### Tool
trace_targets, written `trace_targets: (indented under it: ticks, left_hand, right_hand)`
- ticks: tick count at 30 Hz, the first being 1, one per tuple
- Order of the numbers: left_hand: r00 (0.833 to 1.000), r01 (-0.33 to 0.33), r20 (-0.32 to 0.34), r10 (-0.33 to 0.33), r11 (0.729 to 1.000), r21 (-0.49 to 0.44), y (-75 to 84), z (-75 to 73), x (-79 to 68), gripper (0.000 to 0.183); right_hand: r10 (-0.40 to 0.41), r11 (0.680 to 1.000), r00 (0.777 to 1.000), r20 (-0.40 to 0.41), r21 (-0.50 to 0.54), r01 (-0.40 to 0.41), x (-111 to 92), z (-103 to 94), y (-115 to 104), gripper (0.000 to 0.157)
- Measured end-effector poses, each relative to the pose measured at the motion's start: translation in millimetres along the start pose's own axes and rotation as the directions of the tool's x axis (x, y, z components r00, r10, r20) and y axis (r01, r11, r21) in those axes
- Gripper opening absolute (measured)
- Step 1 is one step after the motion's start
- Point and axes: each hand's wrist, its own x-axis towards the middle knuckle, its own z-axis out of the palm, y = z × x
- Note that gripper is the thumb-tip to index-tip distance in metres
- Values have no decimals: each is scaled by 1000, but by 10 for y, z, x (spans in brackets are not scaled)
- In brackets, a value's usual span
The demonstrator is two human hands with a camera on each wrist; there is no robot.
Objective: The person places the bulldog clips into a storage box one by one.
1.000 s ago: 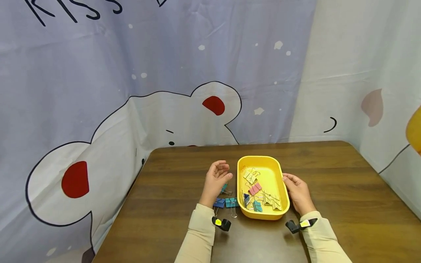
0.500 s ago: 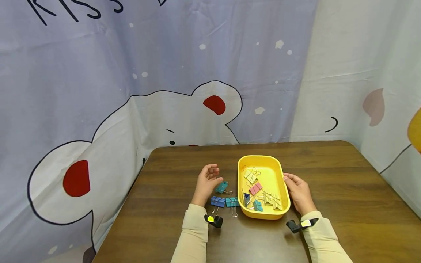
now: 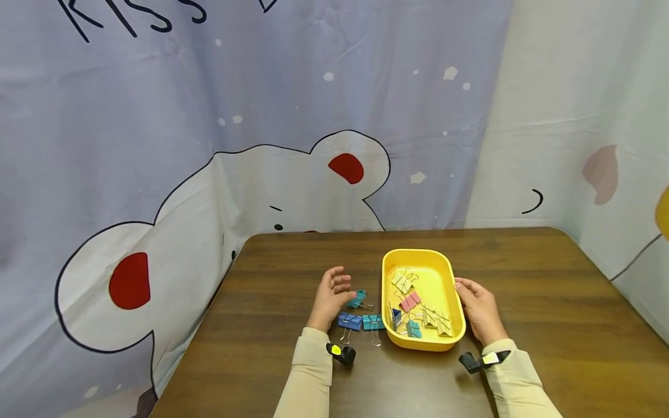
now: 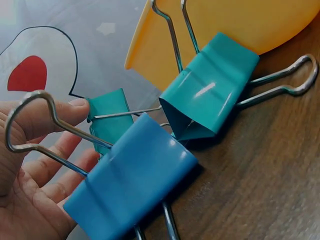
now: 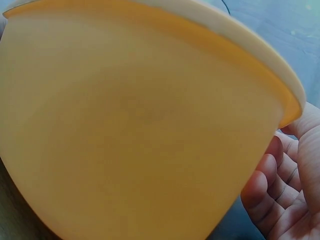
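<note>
My left hand (image 3: 330, 297) hovers beside several binder clips left of the tray, fingers loosely curved and apart. Its thumb tip is right at the edge of the far teal binder clip (image 4: 111, 117). Closer to me lie a blue binder clip (image 4: 131, 180) and a second teal binder clip (image 4: 212, 85), their wire handles splayed. The yellow tray (image 3: 458, 313) holds several clips: cream, pink (image 3: 410, 301), teal and dark blue ones. My right hand (image 3: 482, 309) grips the tray's right side, thumb at the rim and fingers curled against the outer wall.
The brown wooden table (image 3: 554, 302) extends on both sides of the tray. Behind it hangs a printed curtain (image 3: 261, 87) with bear drawings. Black wrist cameras sit on both cream sleeves (image 3: 310, 371).
The left hand has moved left from near the tray's edge and lowered slightly, uncovering the blue and far teal clips. The right hand keeps its place on the tray; the head view shifts slightly.
</note>
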Motion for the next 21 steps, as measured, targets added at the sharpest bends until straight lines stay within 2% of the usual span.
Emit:
trace_targets:
  ticks: [10, 14, 17, 21]
  left_hand:
    - [1000, -6, 28, 6, 1000, 8, -94, 21, 0, 78]
    - [998, -60, 24, 59, 998, 24, -148, 25, 1, 83]
    - [996, -93, 3, 93, 995, 39, -160, 36, 0, 86]
    - [997, -60, -51, 62, 997, 41, -134, 60, 4, 88]
  right_hand:
    - [-4, 1000, 1000, 4, 8, 4, -8, -13, 13, 54]
    - [-2, 1000, 1000, 1, 14, 2, -11, -15, 28, 52]
    - [-1, 1000, 1000, 3, 16, 0, -12, -16, 34, 50]
    - [-6, 1000, 1000, 7, 11, 6, -13, -11, 18, 50]
